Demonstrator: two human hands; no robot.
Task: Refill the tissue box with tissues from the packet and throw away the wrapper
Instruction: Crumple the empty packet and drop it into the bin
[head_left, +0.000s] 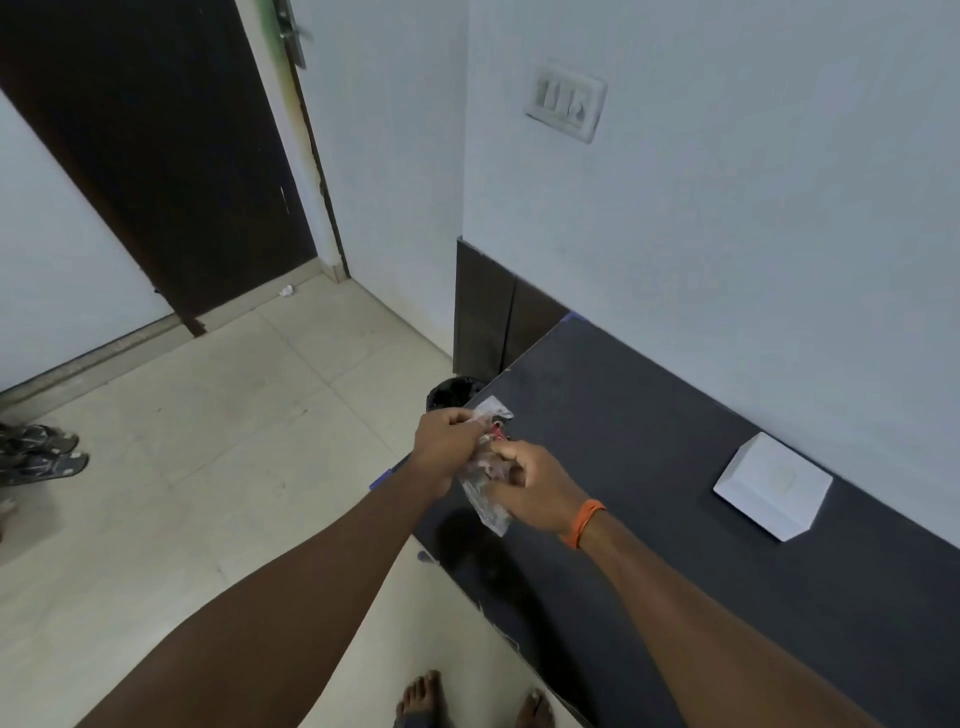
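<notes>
A crumpled clear plastic wrapper (485, 499) with a bit of red print is held between both hands above the left end of the dark table (649, 431). My left hand (447, 447) pinches its upper end. My right hand (535, 488), with an orange band on the wrist, grips its middle. The white tissue box (772, 486) stands closed on the table against the wall, well to the right of my hands. A black bin (451, 393) sits on the floor just beyond the table's left end, partly hidden by the table edge.
A dark door (156, 171) stands at the back left. Sandals (39, 454) lie on the tiled floor at far left. A switch plate (566, 101) is on the wall. A small white scrap (286, 291) lies near the door. My bare feet (423, 699) show at the bottom.
</notes>
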